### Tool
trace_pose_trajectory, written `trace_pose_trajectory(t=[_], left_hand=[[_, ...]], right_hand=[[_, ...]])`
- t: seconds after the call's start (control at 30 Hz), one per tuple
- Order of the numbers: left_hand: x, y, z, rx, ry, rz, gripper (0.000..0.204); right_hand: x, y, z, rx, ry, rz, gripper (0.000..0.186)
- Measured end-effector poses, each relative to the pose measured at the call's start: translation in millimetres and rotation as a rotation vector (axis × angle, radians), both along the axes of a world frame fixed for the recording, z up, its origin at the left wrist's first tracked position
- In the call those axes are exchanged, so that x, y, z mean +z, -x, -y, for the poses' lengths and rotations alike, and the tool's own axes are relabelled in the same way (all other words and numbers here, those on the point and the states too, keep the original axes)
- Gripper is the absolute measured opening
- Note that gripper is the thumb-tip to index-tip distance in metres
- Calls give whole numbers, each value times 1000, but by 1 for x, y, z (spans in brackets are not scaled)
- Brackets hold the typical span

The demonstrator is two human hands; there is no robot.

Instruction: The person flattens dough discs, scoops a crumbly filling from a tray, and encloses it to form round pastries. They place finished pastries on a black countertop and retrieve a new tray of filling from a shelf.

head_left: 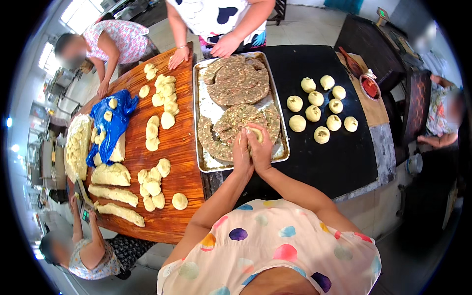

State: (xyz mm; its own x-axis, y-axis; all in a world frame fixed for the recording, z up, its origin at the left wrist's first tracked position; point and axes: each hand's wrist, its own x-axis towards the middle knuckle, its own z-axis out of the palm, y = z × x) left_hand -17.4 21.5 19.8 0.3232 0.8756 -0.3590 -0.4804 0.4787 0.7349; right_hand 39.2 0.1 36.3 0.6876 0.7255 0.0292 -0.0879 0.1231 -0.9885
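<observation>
Cupping a dough ball [256, 133] over the minced filling [238, 88] in the metal tray [209, 104], closing the fingers of left hand [241, 153] and right hand [261, 147] around it from both sides. Displaying eleven shaped buns [313, 113], apparently already filled, on the black counter [354, 157] to the right. Leaving many flattened dough discs [180, 201] seemingly unfilled on the wooden counter [174, 147] to the left, plus dough logs [115, 195], not yet divided. Retaining ample filling, by appearance, in the tray.
</observation>
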Motion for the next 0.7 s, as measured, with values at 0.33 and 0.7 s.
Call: trace_pose_trajectory(t=[0.33,0.7], left_hand=[[23,15,-27,-169,75,-24,60],[33,10,-4,-309,-71,-298,51]], right_hand=[[3,-26,-8,275,-143,-272,28],[-21,-53,-3,73,-8,-1149,33]])
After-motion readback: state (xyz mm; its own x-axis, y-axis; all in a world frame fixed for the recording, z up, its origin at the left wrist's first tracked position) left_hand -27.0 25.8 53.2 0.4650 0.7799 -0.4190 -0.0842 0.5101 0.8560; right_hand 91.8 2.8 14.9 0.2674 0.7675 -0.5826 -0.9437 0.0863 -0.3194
